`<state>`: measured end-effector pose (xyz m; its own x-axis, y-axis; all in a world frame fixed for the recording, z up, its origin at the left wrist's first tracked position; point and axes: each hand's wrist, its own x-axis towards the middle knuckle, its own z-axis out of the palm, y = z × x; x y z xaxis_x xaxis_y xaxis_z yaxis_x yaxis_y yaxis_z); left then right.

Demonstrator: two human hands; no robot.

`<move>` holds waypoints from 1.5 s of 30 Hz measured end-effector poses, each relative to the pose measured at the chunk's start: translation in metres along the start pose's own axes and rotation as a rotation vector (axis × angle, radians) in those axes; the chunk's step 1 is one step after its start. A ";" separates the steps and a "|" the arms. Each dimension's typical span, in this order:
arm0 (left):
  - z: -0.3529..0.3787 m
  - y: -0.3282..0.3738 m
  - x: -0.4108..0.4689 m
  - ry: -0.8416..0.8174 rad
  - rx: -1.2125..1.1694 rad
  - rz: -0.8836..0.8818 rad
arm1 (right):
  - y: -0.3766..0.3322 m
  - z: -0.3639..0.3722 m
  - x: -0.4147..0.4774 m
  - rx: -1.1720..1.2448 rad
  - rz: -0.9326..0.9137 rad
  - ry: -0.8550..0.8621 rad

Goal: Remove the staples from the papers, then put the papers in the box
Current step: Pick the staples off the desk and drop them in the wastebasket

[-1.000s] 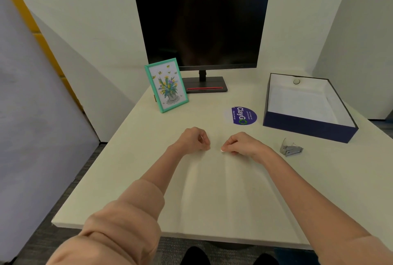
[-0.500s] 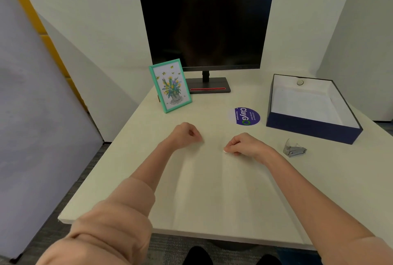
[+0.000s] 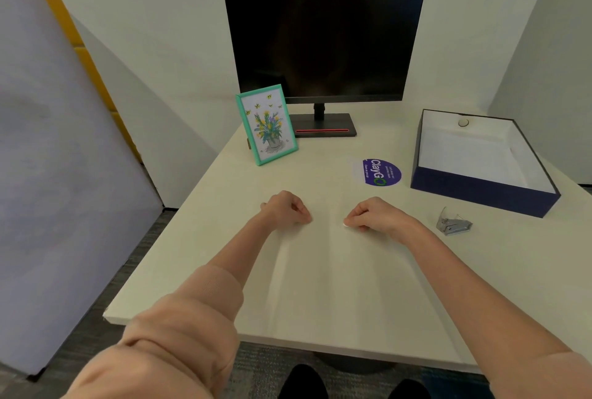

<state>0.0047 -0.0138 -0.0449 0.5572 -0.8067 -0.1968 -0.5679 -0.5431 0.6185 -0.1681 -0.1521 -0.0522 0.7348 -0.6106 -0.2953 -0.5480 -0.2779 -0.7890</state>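
White papers (image 3: pixel 323 277) lie flat on the pale table between my forearms. They are faintly rippled and hard to tell from the tabletop. My left hand (image 3: pixel 286 208) and my right hand (image 3: pixel 368 214) are curled at the papers' far edge, fingertips pinched on it, a hand's width apart. A small metal staple remover (image 3: pixel 453 225) lies on the table to the right of my right hand. The open navy box (image 3: pixel 480 194) with a white inside stands at the far right.
A dark monitor (image 3: pixel 323 39) stands at the back on its base. A green-framed flower picture (image 3: pixel 267 124) leans in front of it. A round purple sticker (image 3: pixel 379 172) is on the table. A grey partition (image 3: pixel 64 158) stands to the left.
My hands have drawn apart; the left one moved left and slightly away from me. The view shifted a little leftward.
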 end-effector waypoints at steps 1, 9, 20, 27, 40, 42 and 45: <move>-0.001 0.001 0.000 -0.002 -0.004 -0.010 | 0.000 0.000 0.000 0.000 -0.004 -0.002; -0.001 0.008 0.004 0.046 0.006 -0.125 | -0.018 0.014 0.001 -0.049 -0.098 -0.013; 0.004 0.016 0.003 0.102 0.081 -0.209 | -0.038 0.045 0.021 -0.319 -0.078 -0.016; 0.004 0.011 0.006 0.061 0.072 -0.225 | -0.039 0.045 0.021 -0.381 -0.109 0.043; -0.009 -0.002 -0.007 0.089 -0.343 -0.160 | -0.047 0.010 -0.001 -0.111 -0.111 -0.048; -0.019 -0.001 -0.016 0.113 -0.452 -0.139 | -0.046 -0.007 -0.018 0.004 -0.097 0.028; -0.026 0.012 -0.029 0.138 -0.497 -0.088 | -0.045 -0.030 -0.043 0.096 -0.053 0.096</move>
<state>-0.0028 0.0085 -0.0121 0.6838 -0.7064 -0.1832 -0.1778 -0.4047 0.8970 -0.1872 -0.1357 0.0118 0.7172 -0.6667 -0.2027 -0.4656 -0.2420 -0.8513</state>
